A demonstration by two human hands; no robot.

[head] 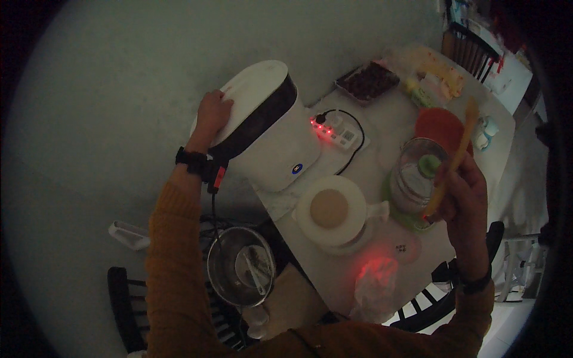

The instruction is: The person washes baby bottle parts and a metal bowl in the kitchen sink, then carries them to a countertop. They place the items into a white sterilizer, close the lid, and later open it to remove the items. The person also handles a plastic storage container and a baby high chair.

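Observation:
My left hand [215, 112] rests on the near end of the pale oval lid of a large white countertop appliance [282, 156], its fingers bent against the lid's edge. In my right hand [463, 192] is a long yellowish stick-like tool [465, 134], held upright at a slant. Below that hand stands a clear round container [409, 179] with a green round piece at its top. A white pot with a handle [309, 223] and a tan disc on its top stands between the appliance and the container.
A power strip [342, 134] with red lights and a black cable lies behind the pot. Farther back are a tray of dark food [369, 83] and an orange-red item [441, 125]. A crumpled plastic bag [376, 286] lies near me; a metal bowl [215, 268] with a utensil sits lower left.

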